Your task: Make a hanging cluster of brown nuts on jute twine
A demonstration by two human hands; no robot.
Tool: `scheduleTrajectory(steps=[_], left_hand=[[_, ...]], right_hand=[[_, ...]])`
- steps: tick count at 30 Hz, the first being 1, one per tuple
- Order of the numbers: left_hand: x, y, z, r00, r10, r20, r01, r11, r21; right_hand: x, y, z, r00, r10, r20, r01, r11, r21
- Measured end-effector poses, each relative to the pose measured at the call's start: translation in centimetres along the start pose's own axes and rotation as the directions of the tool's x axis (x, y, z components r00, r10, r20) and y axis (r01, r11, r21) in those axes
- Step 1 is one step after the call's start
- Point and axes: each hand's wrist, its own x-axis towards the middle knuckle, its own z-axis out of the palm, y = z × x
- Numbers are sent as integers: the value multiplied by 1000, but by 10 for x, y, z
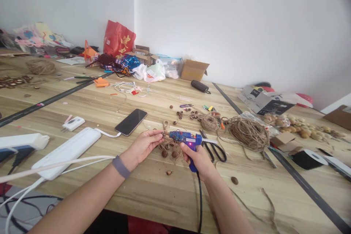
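My right hand (199,158) is wrapped round the handle of a blue hot glue gun (182,137), which lies level with its nozzle to the left. A small red light glows on its body, and a glue stick (210,140) sticks out of the back. At the nozzle tip, my left hand (148,143) pinches something small that the fingers mostly hide. Just below the gun, brown round nuts (164,154) lie among twine, and a loop of twine (165,124) shows behind. Black-handled scissors (216,152) lie close to the gun's rear.
Left of my hands are a phone (131,121), a white power strip (67,151) and cables. Twine coils (248,133) and cut nut pieces (194,114) lie to the right. Farther back are a black speaker (200,86), a cardboard box (194,70) and a red bag (117,40).
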Motion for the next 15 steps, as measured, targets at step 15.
scheduleTrajectory(steps=[15], left_hand=[[-4, 3, 5, 1000, -17, -25, 18, 1000, 20]], right_hand=[[1, 2, -1, 1000, 10, -25, -11, 1000, -10]])
